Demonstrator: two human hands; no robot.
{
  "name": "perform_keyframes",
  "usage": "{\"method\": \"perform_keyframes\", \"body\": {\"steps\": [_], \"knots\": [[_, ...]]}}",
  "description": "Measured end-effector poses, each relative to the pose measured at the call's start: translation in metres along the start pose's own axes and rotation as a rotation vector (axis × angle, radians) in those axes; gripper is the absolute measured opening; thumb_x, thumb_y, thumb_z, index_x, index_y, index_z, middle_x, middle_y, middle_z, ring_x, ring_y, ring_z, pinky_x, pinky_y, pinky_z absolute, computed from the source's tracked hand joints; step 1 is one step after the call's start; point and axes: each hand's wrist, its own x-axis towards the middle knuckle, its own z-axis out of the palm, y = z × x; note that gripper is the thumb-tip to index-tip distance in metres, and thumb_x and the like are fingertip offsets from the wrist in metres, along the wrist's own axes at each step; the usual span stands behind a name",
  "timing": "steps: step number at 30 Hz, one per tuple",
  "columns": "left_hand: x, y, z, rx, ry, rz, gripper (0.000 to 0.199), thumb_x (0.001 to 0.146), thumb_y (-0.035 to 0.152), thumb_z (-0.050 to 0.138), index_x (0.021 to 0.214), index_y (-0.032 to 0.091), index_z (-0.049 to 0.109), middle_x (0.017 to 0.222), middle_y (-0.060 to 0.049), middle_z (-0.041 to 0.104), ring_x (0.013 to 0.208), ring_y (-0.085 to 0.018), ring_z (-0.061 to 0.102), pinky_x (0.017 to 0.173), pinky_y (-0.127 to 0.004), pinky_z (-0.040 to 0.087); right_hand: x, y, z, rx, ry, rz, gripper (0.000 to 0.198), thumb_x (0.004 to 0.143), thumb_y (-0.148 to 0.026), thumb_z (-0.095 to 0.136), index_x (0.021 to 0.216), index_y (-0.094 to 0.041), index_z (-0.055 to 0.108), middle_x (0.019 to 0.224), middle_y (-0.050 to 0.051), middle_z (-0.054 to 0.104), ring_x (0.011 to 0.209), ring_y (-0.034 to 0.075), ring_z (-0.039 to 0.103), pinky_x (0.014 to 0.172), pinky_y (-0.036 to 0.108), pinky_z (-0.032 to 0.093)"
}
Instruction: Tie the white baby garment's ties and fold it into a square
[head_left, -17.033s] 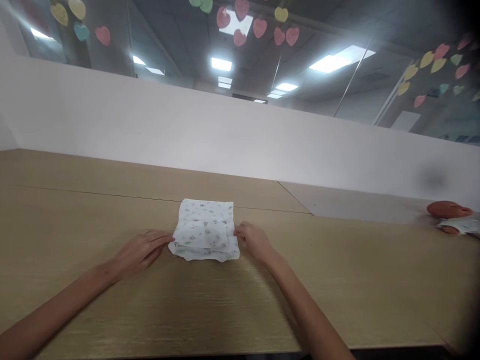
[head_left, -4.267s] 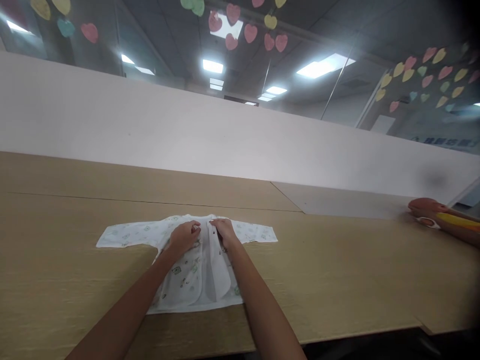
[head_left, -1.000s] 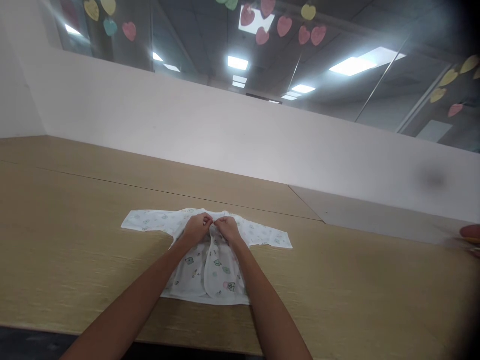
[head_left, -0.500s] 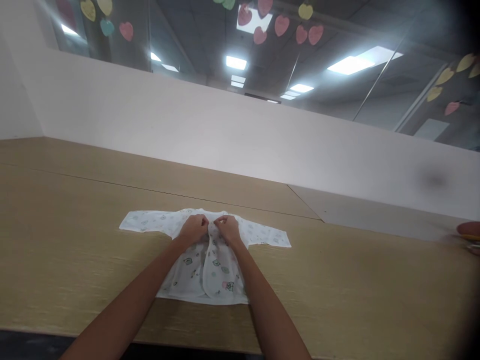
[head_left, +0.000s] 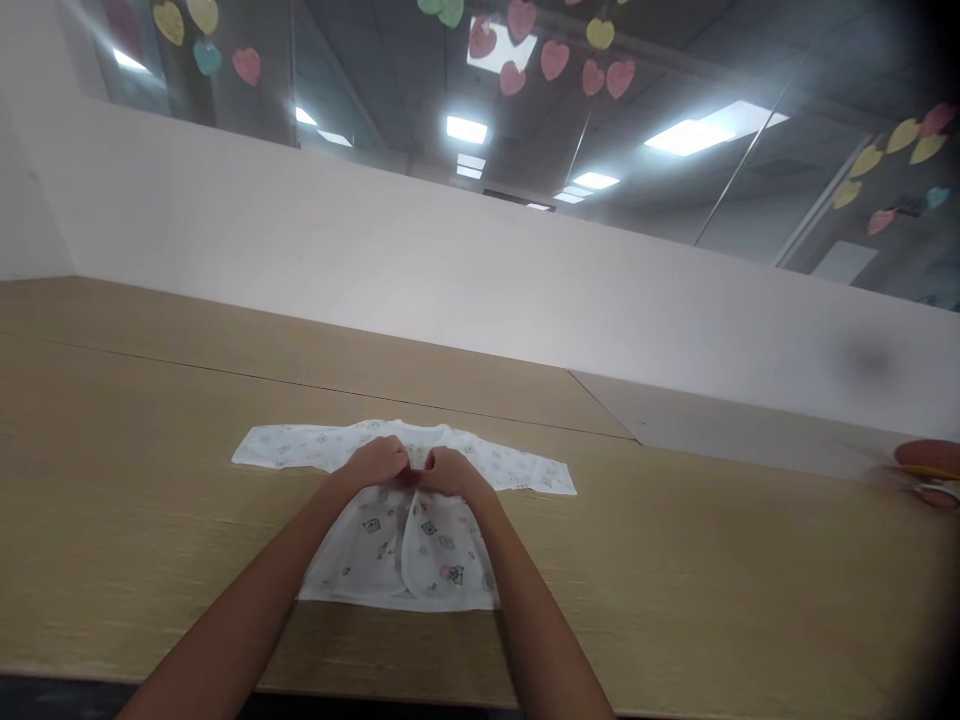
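A small white long-sleeved baby shirt (head_left: 435, 560), printed with little animal figures, lies spread on the table with its sleeves out to both sides and its neckline away from me. Its front overlaps along a curved edge down the middle. My left hand (head_left: 380, 462) is closed on the cloth just left of that front edge. Close beside it, my right hand (head_left: 450, 472) pinches the cloth on the other side, fingertips nearly meeting. Whatever fastener lies between the fingers is hidden.
The wooden table (head_left: 712, 580) has a seam along its back and meets a low white wall (head_left: 375, 240). A glass partition with paper hearts (head_left: 555, 60) rises above. At the far right edge sits a blurred reddish and yellow object (head_left: 930, 465).
Both hands have moved down the shirt's front, from near the neckline to around mid-chest, and stay close together. The view has shifted slightly.
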Motion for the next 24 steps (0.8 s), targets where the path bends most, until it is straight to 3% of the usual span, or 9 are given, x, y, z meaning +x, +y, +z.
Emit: {"method": "perform_keyframes", "body": {"steps": [4, 7, 12, 16, 24], "knots": [[-0.001, 0.003, -0.001, -0.01, -0.023, 0.025, 0.027, 0.062, 0.013, 0.041, 0.062, 0.018, 0.068, 0.071, -0.005, 0.066, 0.068, -0.017, 0.056, 0.064, -0.026, 0.039, 0.0, -0.004, 0.002, -0.114, 0.001, 0.007, 0.028, 0.067, -0.045, 0.058, 0.065, -0.017, 0.057, 0.059, 0.005, 0.058, 0.061, 0.017, 0.055, 0.05, 0.023, 0.037], [-0.004, 0.008, -0.003, -0.071, -0.053, 0.057, 0.035, 0.063, 0.013, 0.04, 0.071, 0.021, 0.073, 0.077, -0.003, 0.069, 0.073, -0.017, 0.058, 0.068, -0.025, 0.041, -0.001, -0.003, 0.0, -0.1, -0.04, -0.012, 0.026, 0.067, -0.042, 0.056, 0.06, -0.017, 0.054, 0.056, 0.005, 0.056, 0.058, 0.017, 0.055, 0.048, 0.024, 0.037], [-0.008, 0.015, -0.007, -0.14, -0.013, 0.053, 0.038, 0.066, 0.016, 0.04, 0.079, 0.022, 0.074, 0.08, -0.001, 0.071, 0.073, -0.016, 0.06, 0.065, -0.023, 0.043, 0.001, 0.006, -0.005, 0.075, -0.124, -0.012, 0.012, 0.066, -0.024, 0.052, 0.056, -0.016, 0.053, 0.05, 0.002, 0.053, 0.046, 0.012, 0.05, 0.044, 0.022, 0.038], [-0.007, 0.013, -0.004, -0.072, -0.057, 0.071, 0.03, 0.066, 0.023, 0.048, 0.08, 0.022, 0.074, 0.079, -0.001, 0.072, 0.075, -0.017, 0.061, 0.068, -0.024, 0.044, 0.005, 0.015, -0.008, 0.213, -0.167, -0.026, 0.013, 0.067, -0.016, 0.048, 0.055, -0.015, 0.053, 0.048, 0.0, 0.052, 0.04, 0.009, 0.045, 0.04, 0.02, 0.036], [-0.009, 0.013, -0.001, -0.082, -0.068, 0.096, 0.023, 0.062, 0.026, 0.056, 0.078, 0.019, 0.071, 0.082, -0.002, 0.071, 0.075, -0.017, 0.062, 0.065, -0.023, 0.044, 0.01, 0.026, -0.007, 0.39, -0.199, -0.033, 0.014, 0.069, -0.013, 0.052, 0.056, -0.013, 0.053, 0.044, -0.002, 0.05, 0.039, 0.005, 0.043, 0.041, 0.017, 0.035]]}}
